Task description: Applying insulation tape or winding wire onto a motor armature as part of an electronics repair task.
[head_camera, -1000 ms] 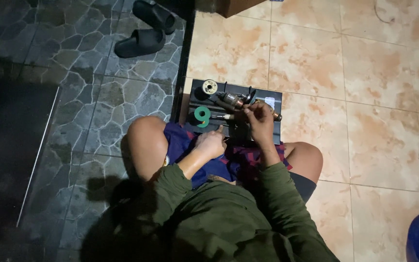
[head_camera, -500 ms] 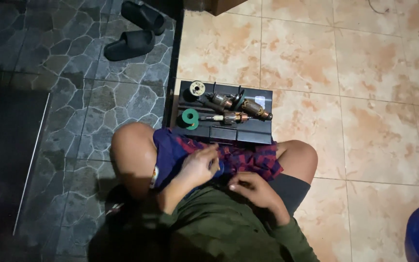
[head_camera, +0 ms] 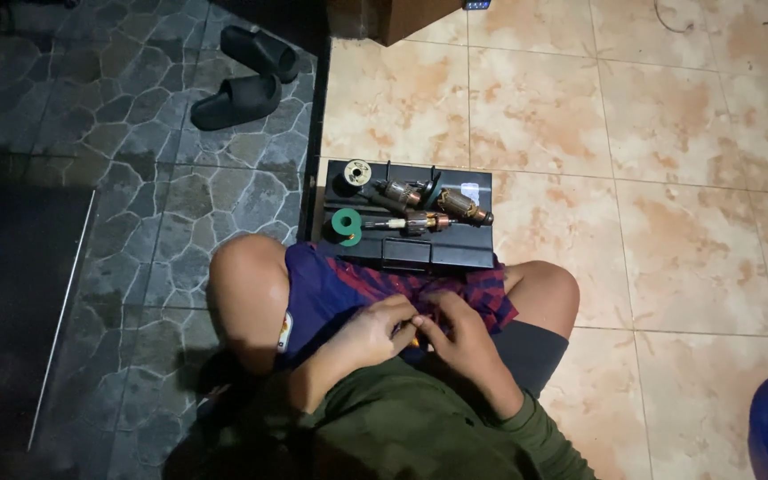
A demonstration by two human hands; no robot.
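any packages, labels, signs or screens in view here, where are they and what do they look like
Box: brown, cardboard-like, cut off by the top edge, on the tan tiles beyond the black tray.
Small label or sticker: pale, rectangular, on the tray's far right part, beside the copper-wound motor armatures.
Screen or device corner: bluish, at the top edge right of the box; too cropped to tell.
No signs.

Home floor; ceramic tiles (head_camera: 535,107), black slippers (head_camera: 246,76), motor armatures (head_camera: 433,206) on a case (head_camera: 402,253)

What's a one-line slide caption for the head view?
Seated person's left hand and right hand pinch a small part over the lap, motor armatures on a black tray ahead.
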